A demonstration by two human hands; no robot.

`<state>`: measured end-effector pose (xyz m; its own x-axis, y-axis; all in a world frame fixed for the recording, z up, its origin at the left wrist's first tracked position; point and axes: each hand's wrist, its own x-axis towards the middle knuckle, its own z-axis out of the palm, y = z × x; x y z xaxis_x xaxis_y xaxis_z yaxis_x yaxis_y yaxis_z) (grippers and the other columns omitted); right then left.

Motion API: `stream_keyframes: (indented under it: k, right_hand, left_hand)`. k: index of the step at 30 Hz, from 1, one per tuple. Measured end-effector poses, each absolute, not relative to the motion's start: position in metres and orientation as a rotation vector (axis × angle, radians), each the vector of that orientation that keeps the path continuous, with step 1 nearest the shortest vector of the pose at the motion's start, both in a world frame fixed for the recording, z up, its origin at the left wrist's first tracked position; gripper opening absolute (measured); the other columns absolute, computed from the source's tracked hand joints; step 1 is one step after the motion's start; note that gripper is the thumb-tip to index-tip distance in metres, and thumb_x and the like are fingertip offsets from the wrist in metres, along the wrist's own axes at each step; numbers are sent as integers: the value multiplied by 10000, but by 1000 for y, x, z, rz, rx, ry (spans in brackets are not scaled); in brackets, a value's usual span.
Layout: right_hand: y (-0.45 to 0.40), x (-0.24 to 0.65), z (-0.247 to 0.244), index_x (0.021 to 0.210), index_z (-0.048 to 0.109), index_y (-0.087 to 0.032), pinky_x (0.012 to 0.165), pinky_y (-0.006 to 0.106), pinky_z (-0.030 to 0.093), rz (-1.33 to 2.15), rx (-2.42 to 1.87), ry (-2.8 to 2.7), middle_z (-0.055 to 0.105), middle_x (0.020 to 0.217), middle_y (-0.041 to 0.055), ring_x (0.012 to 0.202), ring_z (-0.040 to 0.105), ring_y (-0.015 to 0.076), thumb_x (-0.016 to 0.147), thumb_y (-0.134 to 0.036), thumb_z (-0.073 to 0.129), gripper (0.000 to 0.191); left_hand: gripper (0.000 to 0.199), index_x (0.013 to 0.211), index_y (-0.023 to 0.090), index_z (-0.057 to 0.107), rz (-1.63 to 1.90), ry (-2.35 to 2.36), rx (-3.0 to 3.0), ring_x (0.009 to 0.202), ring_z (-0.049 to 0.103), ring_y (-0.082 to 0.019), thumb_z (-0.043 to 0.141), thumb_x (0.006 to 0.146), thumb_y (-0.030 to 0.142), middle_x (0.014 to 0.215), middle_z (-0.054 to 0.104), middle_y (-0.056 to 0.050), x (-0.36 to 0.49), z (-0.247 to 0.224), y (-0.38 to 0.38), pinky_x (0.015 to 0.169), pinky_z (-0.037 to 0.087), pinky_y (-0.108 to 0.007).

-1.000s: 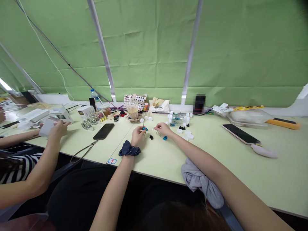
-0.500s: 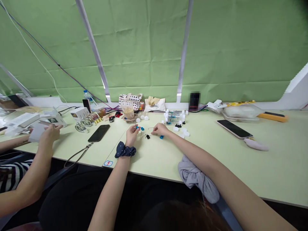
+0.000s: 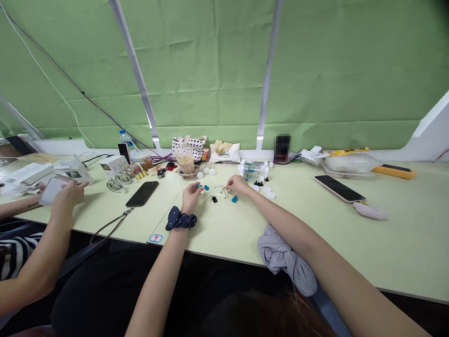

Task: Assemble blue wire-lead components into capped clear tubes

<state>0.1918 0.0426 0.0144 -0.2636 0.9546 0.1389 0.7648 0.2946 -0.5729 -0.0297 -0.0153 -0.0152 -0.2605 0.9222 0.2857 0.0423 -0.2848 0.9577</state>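
By the left hand [image 3: 190, 196], a small blue piece [image 3: 199, 186] was gripped; rightward on the worktop [image 3: 224, 234], metal rods [image 3: 220, 195] were scattered nearest the right hand [image 3: 238, 184], whose grip could not be judged.

The piece [image 3: 199, 186] is blue, the scrunchie [image 3: 177, 219] dotted navy

The left hand [image 3: 190, 196] hid part of a blue piece [image 3: 199, 186]. Whether the right hand [image 3: 236, 184] held a thin metal piece [image 3: 220, 195] was too small to tell. A dark object [image 3: 282, 148] was blurred; the left edge cut the co-worker [image 3: 44, 262].
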Motion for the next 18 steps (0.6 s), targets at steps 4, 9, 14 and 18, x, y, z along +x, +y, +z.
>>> stream_keyframes:
  k: [4, 9, 14, 18]
  right_hand:
    - [47, 209, 28, 679, 701, -187, 546, 214, 382, 469, -1673, -2098, 693, 800, 55, 712, 606, 148, 691, -314, 743, 135]
    - [57, 240, 45, 856, 709, -164, 670, 263, 444, 248, -1957, -2095, 681, 987, 127, 882, 639, 226, 685, -254, 736, 195]
    - [66, 270, 54, 998, 676, -95, 730, 315, 468, 56, -2178, -2074, 669, 1007, 208, 928, 650, 280, 669, -100, 699, 330]
    - [70, 280, 54, 908, 703, -110, 687, 308, 485, 90, -2239, -2101, 698, 863, 171, 810, 678, 276, 599, -50, 717, 315]
  left_hand:
    - [431, 959, 129, 628, 1627, 1252, 1282, 848, 655, -213, 731, 631, 388, 877, 676, -97, -28, -14, -17, 763, 478, -335]
    - [423, 949, 130, 628, 1639, 1234, 1270, 838, 663, -220, 742, 627, 379, 872, 671, -96, -28, -14, -18, 761, 483, -347]
    - [416, 944, 130, 630, 1642, 1211, 1277, 841, 667, -222, 740, 631, 382, 882, 670, -99, -29, -14, -17, 759, 488, -345]
    - [410, 950, 126, 629, 1644, 1217, 1280, 863, 665, -230, 735, 639, 371, 891, 672, -104, -29, -13, -19, 762, 492, -346]
